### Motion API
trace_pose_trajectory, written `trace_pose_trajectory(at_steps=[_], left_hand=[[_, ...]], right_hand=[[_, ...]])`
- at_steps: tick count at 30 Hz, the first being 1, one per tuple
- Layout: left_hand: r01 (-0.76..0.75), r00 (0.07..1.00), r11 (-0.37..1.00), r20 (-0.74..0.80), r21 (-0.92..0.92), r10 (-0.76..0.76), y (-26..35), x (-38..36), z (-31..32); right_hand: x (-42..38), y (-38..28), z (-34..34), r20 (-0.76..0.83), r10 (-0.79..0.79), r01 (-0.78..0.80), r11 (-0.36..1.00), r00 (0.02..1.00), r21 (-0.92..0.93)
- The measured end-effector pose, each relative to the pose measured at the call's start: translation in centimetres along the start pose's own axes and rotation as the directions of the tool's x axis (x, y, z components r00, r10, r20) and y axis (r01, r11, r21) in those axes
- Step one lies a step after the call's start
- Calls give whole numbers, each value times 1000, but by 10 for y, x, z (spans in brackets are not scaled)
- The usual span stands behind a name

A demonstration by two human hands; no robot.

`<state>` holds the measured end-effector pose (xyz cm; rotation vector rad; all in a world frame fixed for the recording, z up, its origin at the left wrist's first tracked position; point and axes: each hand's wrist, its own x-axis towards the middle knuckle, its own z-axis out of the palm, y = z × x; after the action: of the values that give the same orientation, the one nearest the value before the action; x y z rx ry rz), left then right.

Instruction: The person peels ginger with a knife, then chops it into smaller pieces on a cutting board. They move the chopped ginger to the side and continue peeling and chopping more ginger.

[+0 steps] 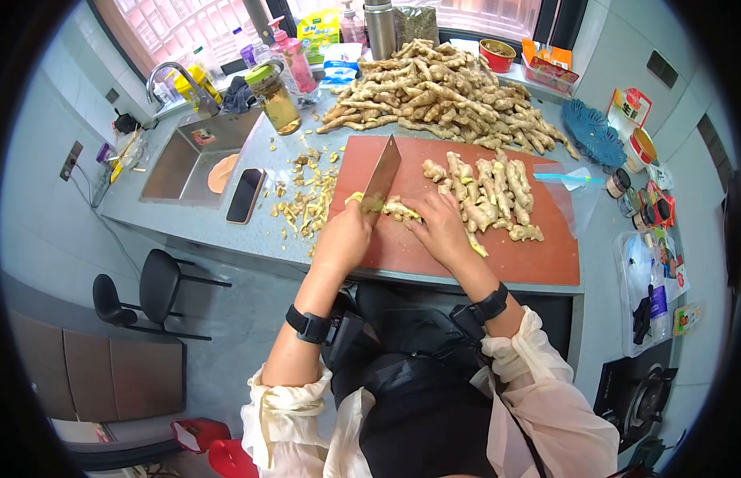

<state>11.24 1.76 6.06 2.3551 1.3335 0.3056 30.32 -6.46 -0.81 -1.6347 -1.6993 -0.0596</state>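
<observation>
Step in hand looks like trimming ginger on the red cutting board (498, 259). Left hand (344, 239) is wrapping closed around the handle of the cleaver (382, 177), blade standing upright, edge sitting on the ginger piece (396, 209) near the board's front middle. Right hand (441, 227) is lying curled over that same piece, fingers pressing it down just beside the blade. Trimmed ginger (490, 191) is lying in a row on the board to the right, scraps (307, 203) are scattering over the counter (227, 231) to the left, big ginger pile (438, 92) sitting behind. Next cut is probably calling for fingertips tucked clear of the edge and a straight push down
</observation>
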Motion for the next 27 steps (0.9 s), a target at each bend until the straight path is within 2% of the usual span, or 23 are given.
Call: trace_pose_trajectory(at_steps=[4,8,14,19,27], left_hand=[[-15,1000,996,-11,91,16,2,3,4],[8,1000,996,-18,83,-7,-3,8,3],[22,1000,998,5,-52,-22,-3,-3,-10],[-40,999,988,-36,-147,35,-2,-7,-11],[-21,1000,993,-4,-117,20,7,-8,-13]], right_hand=[[0,-1,-1,-14,-20,20,1000,1000,-3],[1,-2,-3,29,15,-15,1000,999,-6],[0,-1,-1,-2,9,-9,1000,1000,-1],[0,0,1,-16,0,0,1000,1000,-8],[0,2,1,-26,-17,17,1000,1000,-7]])
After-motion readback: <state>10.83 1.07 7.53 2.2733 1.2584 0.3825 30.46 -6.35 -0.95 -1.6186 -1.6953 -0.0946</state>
